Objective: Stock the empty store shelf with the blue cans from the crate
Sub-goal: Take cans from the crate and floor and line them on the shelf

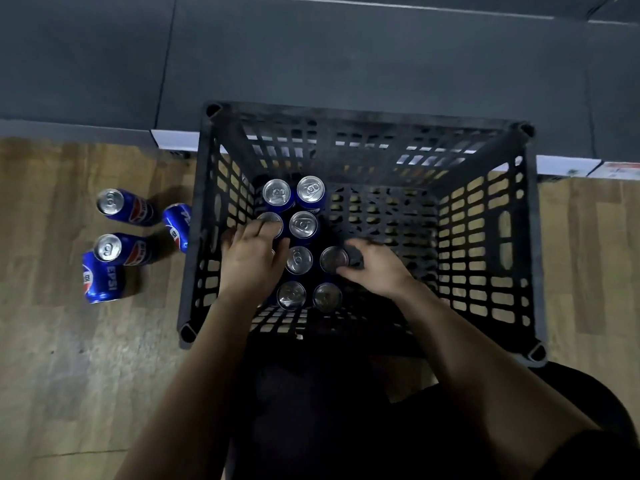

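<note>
In the black crate (pixel 485 271) mid-frame, the left hand (pixel 252 261) grips one can (pixel 272 220), the right hand (pixel 375 270) another can (pixel 333 258); four loose cans (pixel 138 211) sit at left.

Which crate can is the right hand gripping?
The can on the cluster's right edge, second row from the camera: the right hand curls round it; the left hand is on another.

worn wood-plank floor (pixel 69 375); dark grey panels (pixel 346 64) along its far edge; dim light
</note>
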